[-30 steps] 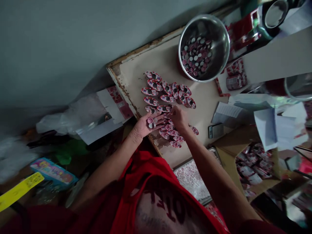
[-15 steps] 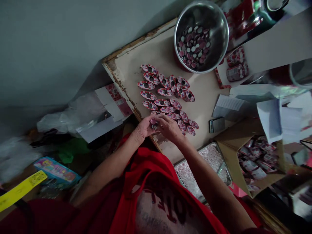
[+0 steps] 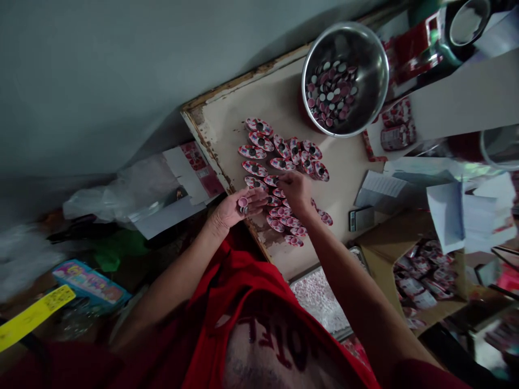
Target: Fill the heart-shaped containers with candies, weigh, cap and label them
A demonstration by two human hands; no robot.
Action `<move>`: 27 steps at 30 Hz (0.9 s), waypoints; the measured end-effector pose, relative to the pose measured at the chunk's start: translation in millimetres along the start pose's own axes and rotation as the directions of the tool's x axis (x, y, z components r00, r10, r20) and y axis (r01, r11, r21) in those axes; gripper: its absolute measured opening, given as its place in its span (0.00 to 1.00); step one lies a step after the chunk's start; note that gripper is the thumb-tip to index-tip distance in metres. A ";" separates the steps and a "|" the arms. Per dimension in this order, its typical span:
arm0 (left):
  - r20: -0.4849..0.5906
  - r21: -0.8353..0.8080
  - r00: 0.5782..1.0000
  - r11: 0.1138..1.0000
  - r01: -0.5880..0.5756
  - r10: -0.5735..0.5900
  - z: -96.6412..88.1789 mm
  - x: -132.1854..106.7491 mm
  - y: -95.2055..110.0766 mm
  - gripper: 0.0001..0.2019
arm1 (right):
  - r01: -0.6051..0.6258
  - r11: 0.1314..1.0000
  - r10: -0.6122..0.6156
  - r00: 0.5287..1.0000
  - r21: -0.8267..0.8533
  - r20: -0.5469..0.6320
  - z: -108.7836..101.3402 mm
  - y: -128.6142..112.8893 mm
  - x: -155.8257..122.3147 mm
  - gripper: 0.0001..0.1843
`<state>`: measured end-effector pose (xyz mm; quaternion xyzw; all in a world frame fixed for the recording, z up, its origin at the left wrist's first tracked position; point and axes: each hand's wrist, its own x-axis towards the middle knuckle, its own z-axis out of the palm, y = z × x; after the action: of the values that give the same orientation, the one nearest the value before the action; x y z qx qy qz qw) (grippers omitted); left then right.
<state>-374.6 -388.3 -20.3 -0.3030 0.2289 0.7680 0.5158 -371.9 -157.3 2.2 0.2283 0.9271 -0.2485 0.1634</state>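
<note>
My left hand (image 3: 227,212) is palm up near the table's left edge, fingers stretched out. A few small round caps (image 3: 243,202), pink and dark, lie in its palm. My right hand (image 3: 299,190) is closed in a pinch over the upright packs, its fingertips at the top of one pack (image 3: 271,180). What the pinch holds is hidden. Several red-and-pink printed packs (image 3: 259,127) stand grouped on the table (image 3: 225,108). Dark round openings show on the farther packs, while nearer packs bear pink caps (image 3: 277,225). My right hand covers part of the group.
A steel pot (image 3: 379,81) with pink and white caps stands at the back. To the right are papers (image 3: 381,186), a small dark device (image 3: 360,219) and a cardboard box (image 3: 377,248) of packs. A tray of small pale pieces (image 3: 318,297) lies near my right forearm.
My hands have parted. The left has drawn slightly left with caps in its palm; the right has moved up and right onto the packs. The camera view has shifted a little.
</note>
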 end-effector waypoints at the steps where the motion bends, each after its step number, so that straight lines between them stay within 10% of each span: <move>1: 0.013 -0.008 1.000 1.000 -0.016 0.016 0.9 0.6 5.8 0.21 | 0.005 0.997 -0.004 1.000 -0.074 0.010 1.4 -3.0 8.6 0.06; 13: 0.080 -0.198 0.989 0.974 -0.110 0.128 6.6 14.2 3.7 0.24 | -0.029 0.945 0.069 0.991 -0.326 0.112 -6.4 -22.8 39.5 0.14; 21: -0.039 -0.291 0.988 0.945 -0.152 0.147 22.7 5.2 -26.9 0.24 | 0.276 0.902 -0.316 0.946 0.333 0.072 19.5 -18.8 -84.1 0.09; 27: -0.182 -0.268 0.966 0.936 -0.229 0.184 38.5 5.2 -46.4 0.20 | 0.043 0.810 -0.107 0.991 0.585 0.075 50.1 -10.6 -107.7 0.16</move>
<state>-341.8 -342.5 1.6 -0.4071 0.1847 0.8174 0.3633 -277.1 -229.2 9.9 0.2173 0.8051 -0.5379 0.1240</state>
